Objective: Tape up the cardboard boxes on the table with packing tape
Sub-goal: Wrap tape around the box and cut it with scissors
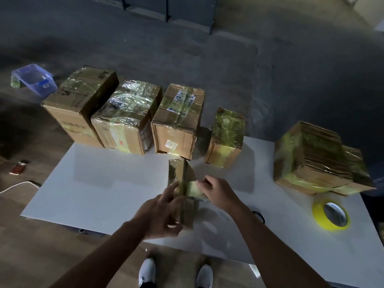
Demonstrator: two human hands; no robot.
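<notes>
A small narrow cardboard box [181,175], wrapped in yellowish tape, stands at the near middle of the white table [99,183]. My left hand [160,213] grips its near end, thumb under and fingers along the left side. My right hand [218,193] presses its fingers on the tape on the box's right face. The yellow packing tape roll [318,215] lies flat at the right. Several taped boxes stand along the far edge: a large one [81,104], a second [126,117], a third [178,119], a small one [226,136] and a wide one [313,161].
A clear blue plastic tub [33,80] sits on the floor at the far left. A small red object [18,167] and a white cable [18,186] lie left of the table. A black ring-shaped object [259,216] shows behind my right forearm. My white shoes [147,271] are below the near edge.
</notes>
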